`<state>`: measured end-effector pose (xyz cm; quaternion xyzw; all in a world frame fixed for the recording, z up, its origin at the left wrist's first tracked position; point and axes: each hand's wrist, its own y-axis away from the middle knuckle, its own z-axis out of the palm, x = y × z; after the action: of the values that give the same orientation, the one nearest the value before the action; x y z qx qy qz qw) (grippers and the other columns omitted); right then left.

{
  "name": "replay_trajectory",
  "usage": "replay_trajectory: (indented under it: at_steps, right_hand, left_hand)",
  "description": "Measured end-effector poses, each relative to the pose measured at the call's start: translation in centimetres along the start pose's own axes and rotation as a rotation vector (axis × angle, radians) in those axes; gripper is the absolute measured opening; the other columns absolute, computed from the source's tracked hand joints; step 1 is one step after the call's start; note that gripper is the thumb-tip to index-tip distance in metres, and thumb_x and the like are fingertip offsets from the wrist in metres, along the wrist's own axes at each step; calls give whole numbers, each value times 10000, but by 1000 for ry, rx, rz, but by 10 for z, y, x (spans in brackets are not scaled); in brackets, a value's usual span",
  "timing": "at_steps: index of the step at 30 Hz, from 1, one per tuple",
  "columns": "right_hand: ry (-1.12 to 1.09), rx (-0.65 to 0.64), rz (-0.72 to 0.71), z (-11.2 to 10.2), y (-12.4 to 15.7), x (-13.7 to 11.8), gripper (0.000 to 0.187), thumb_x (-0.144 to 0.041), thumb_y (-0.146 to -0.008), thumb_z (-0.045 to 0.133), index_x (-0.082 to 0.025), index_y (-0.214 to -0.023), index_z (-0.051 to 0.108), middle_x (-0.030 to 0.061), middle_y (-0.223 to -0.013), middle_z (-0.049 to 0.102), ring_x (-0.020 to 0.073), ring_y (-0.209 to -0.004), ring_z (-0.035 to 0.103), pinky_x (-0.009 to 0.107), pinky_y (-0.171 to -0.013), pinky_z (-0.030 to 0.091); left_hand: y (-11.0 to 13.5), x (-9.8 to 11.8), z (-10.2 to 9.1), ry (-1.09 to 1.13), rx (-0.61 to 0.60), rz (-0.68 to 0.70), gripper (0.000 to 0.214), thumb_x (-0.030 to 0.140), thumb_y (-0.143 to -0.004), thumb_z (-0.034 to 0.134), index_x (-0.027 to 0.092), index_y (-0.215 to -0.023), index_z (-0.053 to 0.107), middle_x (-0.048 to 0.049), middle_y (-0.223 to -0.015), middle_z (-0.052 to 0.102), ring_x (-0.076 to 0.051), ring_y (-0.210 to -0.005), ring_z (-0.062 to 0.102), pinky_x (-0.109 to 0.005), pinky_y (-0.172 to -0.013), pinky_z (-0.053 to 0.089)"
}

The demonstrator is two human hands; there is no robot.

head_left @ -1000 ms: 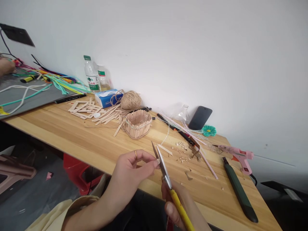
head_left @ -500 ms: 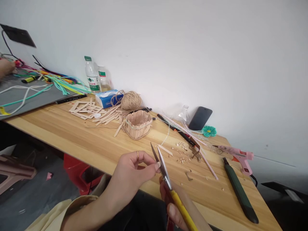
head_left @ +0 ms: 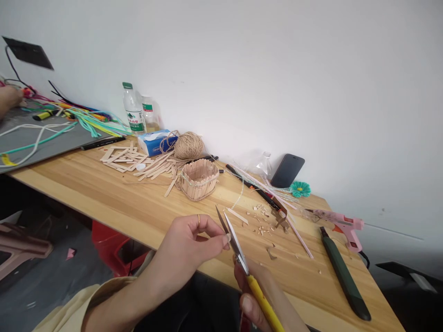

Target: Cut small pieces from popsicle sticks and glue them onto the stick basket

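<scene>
Holding scissors (head_left: 241, 261) in the right hand (head_left: 268, 282): grip wrapped round the yellow handle, blades slightly apart, tips up and away from the person. Position: above the near edge of the bench (head_left: 138, 193), roughly mid-view.

Left hand (head_left: 188, 249) right next to the blades. Its grip is narrow, thumb and forefinger pinched, fingertips at the left blade. Can't tell what, if anything, sits between them. Ring on one finger.

Ahead of both hands: small basket (head_left: 199, 188) of upright wooden slats, standing on the bench, pale trim round its outside. Twine ball (head_left: 188, 146) behind it, touching or near a blue tissue pack (head_left: 155, 144). Loose wooden sticks (head_left: 157, 167) piled left of the basket.

Right of the blades: one short stick (head_left: 238, 216) flat on the bench, then scattered wood chips (head_left: 265, 229).

Further right: phone (head_left: 288, 170) leaning on the wall, teal flower (head_left: 300, 188) just beside it, pink glue gun (head_left: 346, 226) near the edge, long dark green tool (head_left: 344, 272) lying closer to the person.

Back left: green-capped bottle (head_left: 133, 113) upright, bundle of coloured pipe cleaners (head_left: 86, 121) on a grey mat (head_left: 62, 144). Co-worker's hand (head_left: 10, 97) at far left edge; can't tell what it holds.
</scene>
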<state>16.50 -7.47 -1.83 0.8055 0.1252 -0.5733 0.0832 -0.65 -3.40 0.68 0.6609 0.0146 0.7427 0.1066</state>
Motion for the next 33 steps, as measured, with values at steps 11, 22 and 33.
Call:
replay_trajectory:
  at_steps: [11,22,33]
  right_hand:
    - [84,148,-12,6,13,17,603,-730,-749,448,-257,-1097,582,65,-911,598,261,-845,556,370,-779,447]
    - [65,-20,6,2,2,5,547,-750,-728,429,-219,-821,524,-6,-690,461,159,-611,432,271,-565,359]
    - [2,109,51,7,12,10,663,-777,-696,458,-250,-1075,594,68,-915,602,274,-881,562,399,-830,439]
  left_hand:
    - [0,6,-3,-53,-63,-8,86,199,-653,670,162,-590,624,22,-590,627,-116,-593,532,-240,-619,412]
    - [-1,5,-2,-11,-94,-7,98,191,-668,663,159,-588,619,18,-596,639,-116,-594,543,-239,-621,419]
    - [-2,7,-2,-19,-91,-13,78,172,-635,672,168,-570,629,18,-571,656,-119,-577,563,-235,-609,429]
